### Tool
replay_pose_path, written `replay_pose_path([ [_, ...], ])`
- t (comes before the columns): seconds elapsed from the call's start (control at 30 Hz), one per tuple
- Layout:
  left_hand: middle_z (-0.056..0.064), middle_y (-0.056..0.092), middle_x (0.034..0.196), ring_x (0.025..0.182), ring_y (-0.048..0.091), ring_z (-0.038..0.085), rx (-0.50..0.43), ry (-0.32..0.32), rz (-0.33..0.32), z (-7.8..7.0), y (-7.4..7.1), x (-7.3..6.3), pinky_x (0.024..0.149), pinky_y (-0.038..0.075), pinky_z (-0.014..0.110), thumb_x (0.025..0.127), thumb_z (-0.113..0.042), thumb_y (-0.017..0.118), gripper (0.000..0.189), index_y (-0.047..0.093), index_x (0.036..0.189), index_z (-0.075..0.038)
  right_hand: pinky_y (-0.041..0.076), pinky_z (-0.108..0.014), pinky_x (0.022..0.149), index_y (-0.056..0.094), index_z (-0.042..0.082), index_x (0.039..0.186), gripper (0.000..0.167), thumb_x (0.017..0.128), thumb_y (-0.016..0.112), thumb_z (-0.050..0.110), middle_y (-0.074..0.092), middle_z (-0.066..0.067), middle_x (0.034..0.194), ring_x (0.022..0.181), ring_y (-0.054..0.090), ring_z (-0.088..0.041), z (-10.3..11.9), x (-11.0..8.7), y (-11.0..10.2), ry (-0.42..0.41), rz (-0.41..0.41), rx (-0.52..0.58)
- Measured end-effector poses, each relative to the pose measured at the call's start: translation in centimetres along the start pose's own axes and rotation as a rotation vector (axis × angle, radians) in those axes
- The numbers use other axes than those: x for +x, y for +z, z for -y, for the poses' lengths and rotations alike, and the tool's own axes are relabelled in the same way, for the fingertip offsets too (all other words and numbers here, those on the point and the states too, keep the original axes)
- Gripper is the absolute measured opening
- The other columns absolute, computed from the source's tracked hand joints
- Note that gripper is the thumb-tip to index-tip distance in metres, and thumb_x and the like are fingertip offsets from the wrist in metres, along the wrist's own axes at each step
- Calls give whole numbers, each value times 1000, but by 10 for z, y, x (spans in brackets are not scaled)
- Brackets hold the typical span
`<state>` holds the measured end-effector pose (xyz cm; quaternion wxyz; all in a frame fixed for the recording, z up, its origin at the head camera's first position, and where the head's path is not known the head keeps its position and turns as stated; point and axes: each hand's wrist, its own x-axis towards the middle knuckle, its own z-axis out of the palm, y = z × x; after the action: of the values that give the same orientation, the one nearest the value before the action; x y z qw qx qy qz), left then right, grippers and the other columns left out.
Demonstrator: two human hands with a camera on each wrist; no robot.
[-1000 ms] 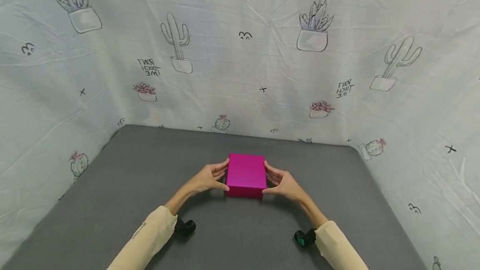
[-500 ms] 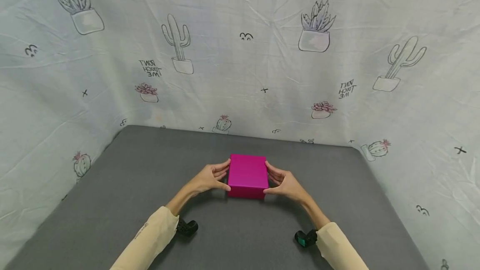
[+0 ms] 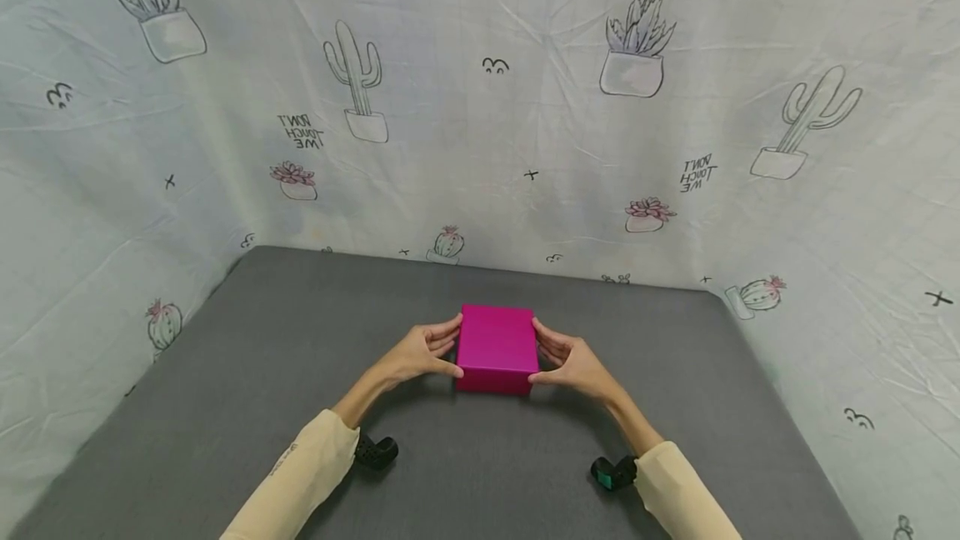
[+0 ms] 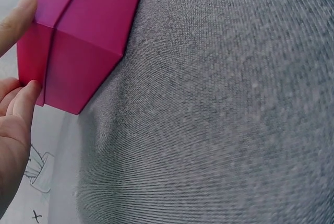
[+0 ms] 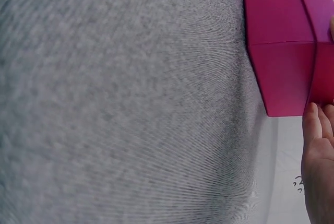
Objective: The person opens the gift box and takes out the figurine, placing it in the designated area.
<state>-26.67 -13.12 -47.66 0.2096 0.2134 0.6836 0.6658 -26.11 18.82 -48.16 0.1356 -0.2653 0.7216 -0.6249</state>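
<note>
Box (image 3: 497,338) — bright pink, its lid (image 4: 34,49) on — sits on the grey surface (image 3: 480,457) between left hand (image 3: 417,354) and right hand (image 3: 573,367). From my end I read both as clamped on it: each has a thumb at the near corner on its own side, the other fingers farther back along that side. In both wrist views the fingertips (image 4: 33,87) meet the lid, close by the seam (image 5: 314,72), rather than low on the base (image 4: 78,70). Main risk, as I judge it: an upward pull would load the lid alone, and a loose fit would let the base drop away. Second risk — uneven lift between hands, which could cock the lid and jam it. How tight it fits, I cannot tell.
</note>
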Motion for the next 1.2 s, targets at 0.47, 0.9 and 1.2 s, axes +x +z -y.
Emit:
replay_pose_path([
  [0.47, 10, 19, 157, 142, 24, 25, 7, 24, 14, -18, -3, 3, 108, 31, 34, 76, -1, 80, 94, 22, 150, -1, 35, -27, 105, 29, 1, 149, 90, 75, 80, 0, 27, -13, 154, 139, 31, -25, 16, 4, -3, 0, -38, -19],
  [0.9, 6, 22, 157, 140, 29, 20, 24, 69, -15, -44, -8, 3, 105, 35, 28, 75, -3, 81, 94, 24, 150, -3, 34, -27, 105, 30, 5, 149, 87, 78, 79, 4, 29, -12, 154, 139, 32, -24, 45, 13, -6, -44, -50, -34],
  [1.2, 7, 22, 157, 141, 28, 21, 7, 95, -21, -53, -17, -9, 107, 32, 34, 76, -6, 81, 94, 25, 150, -3, 32, -33, 108, 31, 8, 150, 84, 80, 77, 5, 29, -9, 154, 139, 32, -20, 53, 22, 3, -83, -41, -34],
])
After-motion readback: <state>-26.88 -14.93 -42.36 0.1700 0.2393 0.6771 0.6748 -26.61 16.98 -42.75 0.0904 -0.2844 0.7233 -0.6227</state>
